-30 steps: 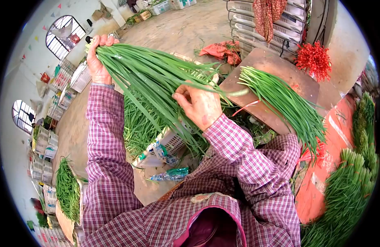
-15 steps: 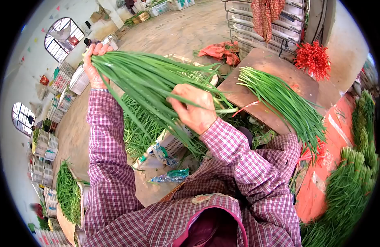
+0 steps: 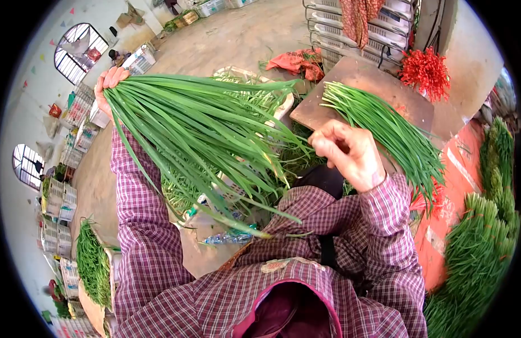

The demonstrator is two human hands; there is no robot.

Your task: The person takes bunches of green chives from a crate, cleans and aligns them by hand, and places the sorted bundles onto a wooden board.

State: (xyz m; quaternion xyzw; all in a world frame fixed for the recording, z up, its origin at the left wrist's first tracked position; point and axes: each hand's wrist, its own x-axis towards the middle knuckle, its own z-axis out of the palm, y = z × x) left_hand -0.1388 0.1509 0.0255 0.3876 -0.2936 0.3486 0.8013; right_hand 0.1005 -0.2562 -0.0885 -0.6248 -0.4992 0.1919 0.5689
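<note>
Just pulled right hand point(image 3: 353, 156) clear, near bundle point(image 3: 384, 127) on tabletop point(image 3: 353, 73); curled, can't tell if holding anything. Gripping fanned green bunch point(image 3: 204, 118) by one end with left hand point(image 3: 107, 87) alone, above loose greens point(image 3: 176, 188).

a flat brown board point(image 3: 314, 112) carries a neat bundle of long green stalks point(image 3: 379, 128), laid slantwise with its pale ends on the board and its leafy ends spilling past the edge; small red scraps point(image 3: 400, 108) lie there too. beside it, an orange sheet point(image 3: 459, 153) bears thick piles of greens point(image 3: 469, 259). the pale brown floor point(image 3: 221, 48) holds a crumpled red-orange bag point(image 3: 297, 63), crinkled clear and blue-green plastic point(image 3: 229, 236), and loose green bits scattered about.
</note>
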